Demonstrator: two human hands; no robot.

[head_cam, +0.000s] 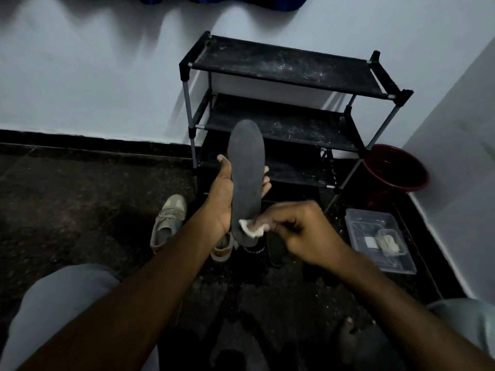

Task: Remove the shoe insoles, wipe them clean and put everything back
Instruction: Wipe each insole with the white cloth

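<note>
Head view only. In front of the shoe rack (281, 103), level with its lower shelves: dark grey insole (246, 167), held up off the floor, long axis near upright, toe end up toward the rack, heel end low and nearest the body. Wrapped round its middle and heel, the left hand (223, 202), thumb along the left edge, fingertips showing past the right edge. Curled and pinching a small white wipe (250, 229) against the heel end, the right hand (297, 231), just right of the left palm. Judged from that: wiping under way at the heel, most of the length toward the toe likely yet to cover. Next stroke probably away from the right hand, up the long axis toward the rack, with the left hand only steadying. On the floor short of the rack: beige shoe (167, 220) to the left, second shoe (222, 251) partly hidden under the left wrist, dark flat piece (276, 249) beneath the right hand, perhaps the other insole. Right of the rack: red bucket (396, 170) and, nearer, clear plastic tray (375, 220) holding pale folded pieces. Writing: white letters on a black piece (254, 250) below the wipe, too small to read surely; no other label legible.
</note>
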